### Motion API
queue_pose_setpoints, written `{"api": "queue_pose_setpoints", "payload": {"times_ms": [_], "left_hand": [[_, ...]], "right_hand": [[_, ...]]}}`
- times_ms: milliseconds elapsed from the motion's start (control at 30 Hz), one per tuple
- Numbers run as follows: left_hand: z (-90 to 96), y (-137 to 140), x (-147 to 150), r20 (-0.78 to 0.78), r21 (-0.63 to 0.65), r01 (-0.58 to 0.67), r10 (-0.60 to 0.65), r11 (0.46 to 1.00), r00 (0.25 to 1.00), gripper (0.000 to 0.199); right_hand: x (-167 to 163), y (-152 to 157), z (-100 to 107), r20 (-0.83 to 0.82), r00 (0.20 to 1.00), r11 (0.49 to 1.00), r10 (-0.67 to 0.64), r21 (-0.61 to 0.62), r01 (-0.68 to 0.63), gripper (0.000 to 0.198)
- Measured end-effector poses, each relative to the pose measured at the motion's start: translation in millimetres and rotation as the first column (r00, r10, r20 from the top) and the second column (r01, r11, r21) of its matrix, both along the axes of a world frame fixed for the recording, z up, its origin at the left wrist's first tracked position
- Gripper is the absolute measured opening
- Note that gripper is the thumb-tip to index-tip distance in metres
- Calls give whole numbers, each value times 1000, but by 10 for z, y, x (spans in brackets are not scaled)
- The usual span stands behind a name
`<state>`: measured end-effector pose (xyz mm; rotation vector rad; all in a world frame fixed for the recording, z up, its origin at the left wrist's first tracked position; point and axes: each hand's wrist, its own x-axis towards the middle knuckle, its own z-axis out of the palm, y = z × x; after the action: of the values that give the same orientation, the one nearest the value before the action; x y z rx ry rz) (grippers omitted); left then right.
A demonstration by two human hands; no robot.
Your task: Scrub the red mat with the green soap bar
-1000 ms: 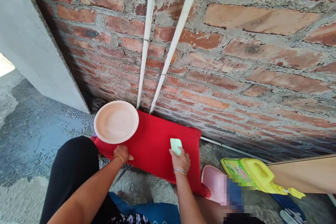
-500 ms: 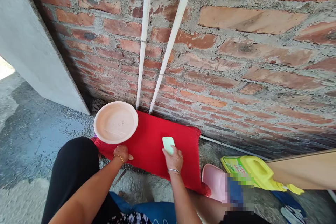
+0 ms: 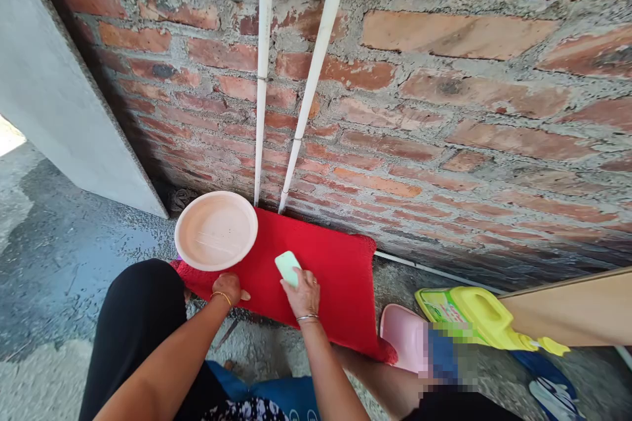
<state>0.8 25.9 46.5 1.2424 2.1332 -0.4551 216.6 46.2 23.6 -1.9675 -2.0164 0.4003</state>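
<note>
A red mat (image 3: 326, 263) with a shaggy edge is spread out in front of me, beside the foot of the brick wall. My right hand (image 3: 303, 295) grips a pale green bar of soap (image 3: 287, 267) and presses it to the mat's surface. At the near edge, just below the basin, my left hand (image 3: 228, 288) is closed on the mat, its thumb lying on top. The pale pink basin (image 3: 216, 230) rests on the left end of the mat; faint streaks show on its inside.
White pipes (image 3: 264, 92) run down the brick wall (image 3: 424, 105). A grey slab (image 3: 83, 99) leans at left over wet concrete. To the right are a pink plastic item (image 3: 402, 339), a yellow detergent jug (image 3: 476, 312) and a tan board (image 3: 577, 316).
My right hand has slid left across the mat with the soap, toward the basin. My left hand keeps its place on the mat's edge. The view has shifted slightly.
</note>
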Motion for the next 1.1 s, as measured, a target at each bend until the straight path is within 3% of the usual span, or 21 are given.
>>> {"api": "queue_pose_setpoints", "payload": {"times_ms": [67, 167, 233, 267, 333, 400, 433, 500, 567, 667, 800, 933, 1000, 1100], "left_hand": [[2, 2, 7, -13, -1, -2, 2, 1000, 1000, 65], [-22, 14, 15, -14, -11, -19, 19, 1000, 1000, 66], [-39, 24, 20, -3, -4, -39, 39, 999, 999, 64], [-44, 29, 23, 1, 1, -51, 51, 999, 999, 63], [-42, 35, 29, 3, 3, -65, 65, 998, 998, 65], [-28, 38, 37, -4, -15, -70, 70, 997, 998, 70], [-18, 38, 41, -7, -22, -69, 69, 997, 998, 73], [-2, 38, 46, -5, -29, -63, 63, 998, 998, 77], [11, 41, 50, -1, -23, -54, 54, 998, 999, 75], [26, 55, 55, -11, -29, -46, 45, 999, 999, 70], [38, 79, 58, 0, -56, -50, 50, 997, 999, 65], [18, 65, 44, 11, -41, -56, 56, 998, 998, 65], [4, 40, 35, 9, -23, -55, 55, 998, 998, 64], [1, 6, 29, 15, 2, -23, 23, 1000, 1000, 58]], "right_hand": [[333, 47, -46, -46, 971, 972, -234, 11, 235, 44], [823, 139, -122, -105, 797, 801, -595, -2, 598, 57], [927, 200, -166, -138, 726, 734, -674, -11, 679, 61], [886, 227, -183, -149, 740, 749, -656, -11, 662, 61], [645, 279, -199, -152, 850, 859, -505, 4, 512, 59], [283, 336, -179, -122, 968, 974, -221, 30, 226, 49], [98, 371, -154, -91, 994, 997, -64, 37, 68, 43], [-206, 457, -82, -10, 983, 983, 184, 12, -184, 36], [-371, 560, 1, 56, 956, 957, 288, -51, -286, 36], [-334, 695, 86, 96, 966, 966, 241, -115, -229, 36], [71, 719, 68, 131, 988, 988, -76, -120, 92, 39], [428, 630, -2, 122, 880, 872, -459, -126, 473, 52], [415, 613, -10, 96, 872, 866, -480, -109, 488, 53], [126, 665, 17, 79, 964, 960, -253, -100, 260, 51]]}}
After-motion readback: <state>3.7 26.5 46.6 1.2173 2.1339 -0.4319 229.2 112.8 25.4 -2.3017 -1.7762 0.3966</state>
